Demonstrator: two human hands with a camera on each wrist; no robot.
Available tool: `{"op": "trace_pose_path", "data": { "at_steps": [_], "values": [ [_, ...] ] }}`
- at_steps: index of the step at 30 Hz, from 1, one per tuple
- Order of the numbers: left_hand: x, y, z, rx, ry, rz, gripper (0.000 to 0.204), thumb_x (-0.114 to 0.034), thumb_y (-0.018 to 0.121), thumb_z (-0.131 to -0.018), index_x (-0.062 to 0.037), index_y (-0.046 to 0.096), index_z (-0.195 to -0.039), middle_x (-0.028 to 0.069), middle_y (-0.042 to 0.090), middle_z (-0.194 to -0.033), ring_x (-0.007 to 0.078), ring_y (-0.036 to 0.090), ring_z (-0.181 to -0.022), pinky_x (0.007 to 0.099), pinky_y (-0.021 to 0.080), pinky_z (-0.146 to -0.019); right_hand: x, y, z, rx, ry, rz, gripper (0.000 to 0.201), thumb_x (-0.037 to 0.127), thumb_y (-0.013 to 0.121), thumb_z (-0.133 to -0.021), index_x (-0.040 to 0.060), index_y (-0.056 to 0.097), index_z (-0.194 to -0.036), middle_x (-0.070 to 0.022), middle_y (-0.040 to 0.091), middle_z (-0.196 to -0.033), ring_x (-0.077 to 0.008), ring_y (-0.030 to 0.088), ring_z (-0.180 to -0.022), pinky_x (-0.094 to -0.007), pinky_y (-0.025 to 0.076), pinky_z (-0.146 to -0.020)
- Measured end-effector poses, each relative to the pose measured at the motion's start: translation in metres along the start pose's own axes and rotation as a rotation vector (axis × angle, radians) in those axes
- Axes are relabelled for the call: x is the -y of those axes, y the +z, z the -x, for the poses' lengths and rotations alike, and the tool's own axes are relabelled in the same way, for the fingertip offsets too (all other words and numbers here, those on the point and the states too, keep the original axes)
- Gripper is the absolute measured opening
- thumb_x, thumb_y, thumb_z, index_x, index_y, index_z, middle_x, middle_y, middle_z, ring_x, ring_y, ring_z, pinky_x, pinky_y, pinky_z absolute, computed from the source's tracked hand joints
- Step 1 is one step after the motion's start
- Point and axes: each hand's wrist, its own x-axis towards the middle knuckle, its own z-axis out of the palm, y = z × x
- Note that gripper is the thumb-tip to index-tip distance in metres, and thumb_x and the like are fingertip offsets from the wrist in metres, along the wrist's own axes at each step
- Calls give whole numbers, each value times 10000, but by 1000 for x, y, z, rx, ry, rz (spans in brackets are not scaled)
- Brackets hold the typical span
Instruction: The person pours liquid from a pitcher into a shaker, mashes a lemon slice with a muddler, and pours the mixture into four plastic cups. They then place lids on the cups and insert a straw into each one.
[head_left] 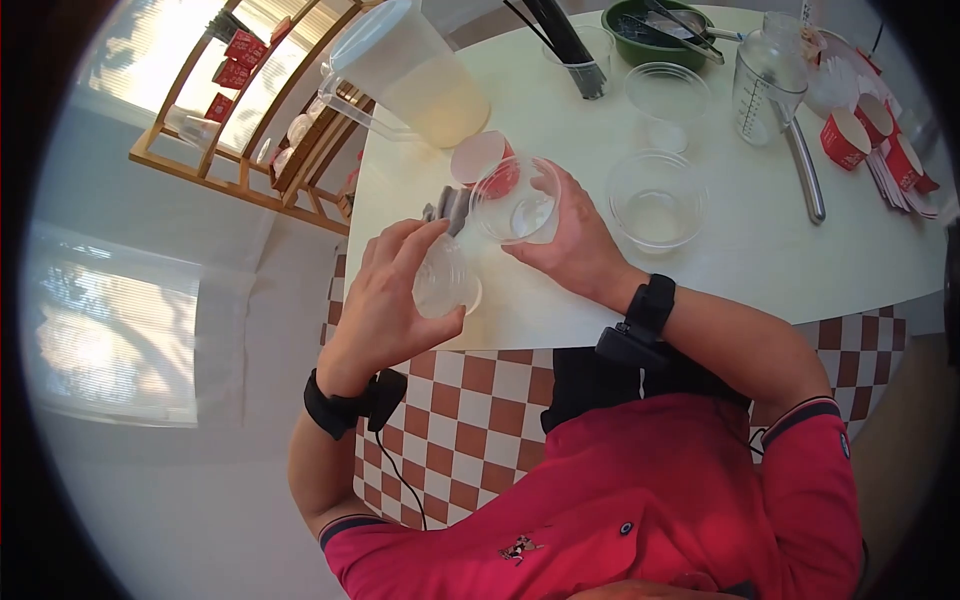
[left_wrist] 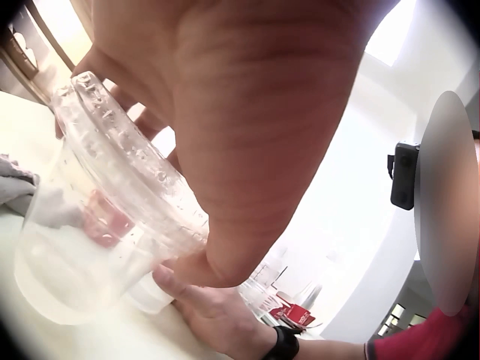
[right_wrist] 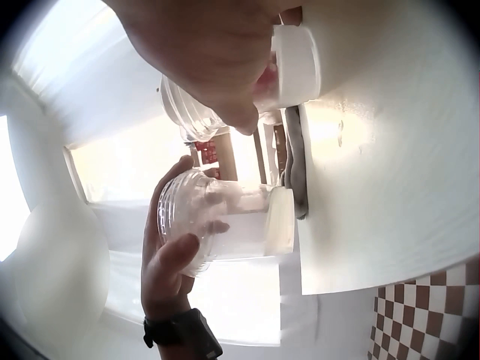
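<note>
My left hand (head_left: 385, 290) grips a clear plastic cup (head_left: 446, 278) by its rim, fingers and thumb curled round it; ridged rims, seemingly stacked, show on this cup (left_wrist: 127, 150) in the left wrist view. To its right, my right hand (head_left: 575, 235) holds another clear cup (head_left: 515, 205) at its side, its round mouth facing the head camera. The two cups are apart, close over the table's near left part. Behind them stands a red and white paper cup (head_left: 480, 158), and a grey cloth (head_left: 450, 207) lies between the hands.
A lidded pitcher (head_left: 410, 80) of pale liquid stands at the back left. Clear cups (head_left: 658, 205), a green bowl (head_left: 650, 35), a shaker bottle (head_left: 768, 85), a metal-handled tool (head_left: 803, 170) and red paper cups (head_left: 845, 138) occupy the right side. A wooden shelf (head_left: 190, 165) is at far left.
</note>
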Motion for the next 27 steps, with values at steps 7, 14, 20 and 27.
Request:
{"op": "trace_pose_path", "data": {
  "at_steps": [7, 14, 20, 27],
  "values": [
    [6, 21, -5, -63, 38, 71, 740, -276, 790, -690, -42, 547, -1349, 196, 532, -1351, 406, 518, -1225, 472, 459, -1041, 37, -4, 13, 27, -163, -219, 914, 233, 830, -751, 0, 324, -1476, -213, 541, -1337, -355, 490, -1320, -421, 407, -1104],
    [10, 29, -3, -151, 93, 86, 735, -225, 765, -682, -26, 542, -1353, 193, 529, -1353, 392, 515, -1231, 452, 455, -1047, 113, -95, 14, 146, -261, -183, 1043, 95, 900, -694, 51, 293, -1541, -119, 528, -1400, -218, 522, -1283, -391, 412, -1062],
    [7, 32, -3, -130, 45, 156, 751, -167, 742, -669, -23, 513, -1370, 206, 490, -1380, 400, 481, -1284, 428, 426, -1078, 104, -199, -5, 154, -215, 400, 934, 156, 886, -714, 46, 385, -1495, -161, 550, -1360, -275, 553, -1268, -403, 460, -1056],
    [13, 42, -3, -211, 79, 99, 748, -192, 736, -654, -27, 525, -1352, 184, 526, -1312, 384, 496, -1226, 431, 444, -1047, 92, -223, 0, 309, -71, 895, 914, 122, 848, -705, 69, 398, -1498, -172, 575, -1349, -288, 563, -1285, -390, 445, -1092]
  ]
}}
